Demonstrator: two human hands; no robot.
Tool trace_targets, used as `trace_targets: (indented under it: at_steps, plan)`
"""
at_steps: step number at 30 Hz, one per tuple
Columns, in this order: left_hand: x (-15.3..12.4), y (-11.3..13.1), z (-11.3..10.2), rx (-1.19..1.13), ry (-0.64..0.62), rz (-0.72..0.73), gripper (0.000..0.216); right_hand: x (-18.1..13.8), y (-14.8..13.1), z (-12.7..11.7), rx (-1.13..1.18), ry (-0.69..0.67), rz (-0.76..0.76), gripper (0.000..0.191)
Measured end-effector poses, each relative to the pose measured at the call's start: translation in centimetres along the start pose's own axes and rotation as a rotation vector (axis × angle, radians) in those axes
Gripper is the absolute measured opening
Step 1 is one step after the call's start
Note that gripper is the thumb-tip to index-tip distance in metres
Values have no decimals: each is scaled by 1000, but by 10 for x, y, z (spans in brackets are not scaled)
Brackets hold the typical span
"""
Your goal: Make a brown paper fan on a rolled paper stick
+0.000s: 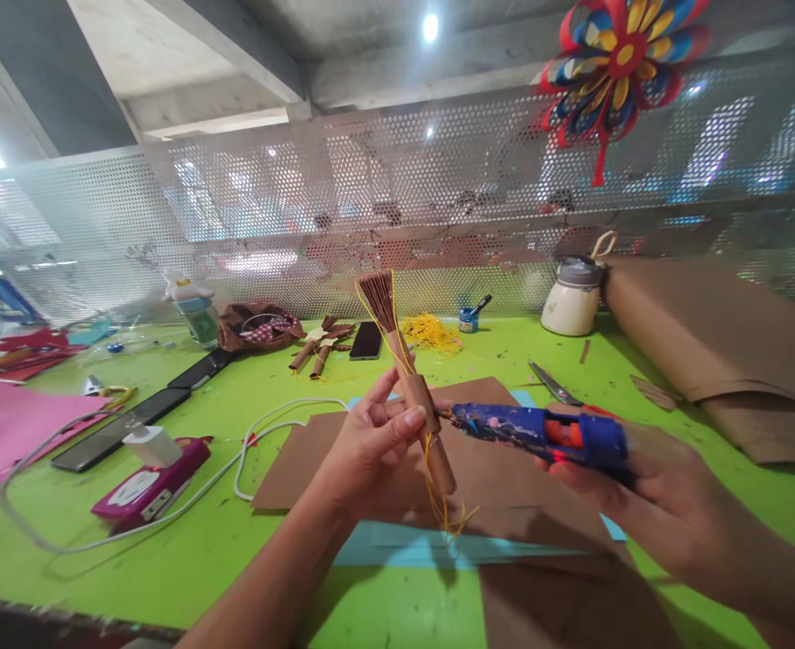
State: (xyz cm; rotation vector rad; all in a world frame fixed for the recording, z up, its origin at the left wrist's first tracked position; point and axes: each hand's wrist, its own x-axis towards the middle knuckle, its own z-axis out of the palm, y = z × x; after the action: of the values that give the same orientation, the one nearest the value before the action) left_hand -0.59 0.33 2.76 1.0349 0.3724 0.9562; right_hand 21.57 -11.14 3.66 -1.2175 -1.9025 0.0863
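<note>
Between the thumb and fingers of my left hand (377, 433) is a brown paper craft broom (419, 394), tilted, with a pleated fan top edged in yellow string. Loose yellow strands dangle from its rolled lower end. My right hand (661, 496) is wrapped around a blue glue gun (539, 431) with an orange part in its body. The gun's nozzle points left and meets, or nearly meets, the broom's wrapped band. Underneath lie brown paper sheets (303, 466) and light blue paper (397, 547) on the green table (235, 572).
Scissors (552, 383) lie behind the glue gun. Along the back are a phone (366, 341), yellow string (431, 332), a small blue jar (469, 319) and a white bottle (571, 297). A magenta power strip (150, 484) with a white cable sits left; folded brown paper (722, 342) stands right.
</note>
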Motion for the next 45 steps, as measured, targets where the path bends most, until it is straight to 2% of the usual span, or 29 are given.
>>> trace_targets:
  at_steps: [8,19,23,28,32,39,45]
  plan:
    - [-1,1,1,54,-22,10,81,-2,-3,-2,99,-13,35,6]
    - [0,0,1,3,38,-12,81,0,2,2,21,3,-16,10]
    - [-1,-1,0,-12,69,-13,78,-1,5,3,-3,-2,-56,19]
    - [-2,0,3,-3,39,-11,79,-3,2,1,-53,-18,-60,31]
    - [-3,1,4,31,7,-4,77,-3,-1,1,-62,-10,-66,31]
    - [-3,1,1,52,41,1,70,-8,0,-3,-146,4,-96,39]
    - [-2,4,1,50,42,-6,73,-11,3,-5,-92,-12,-92,38]
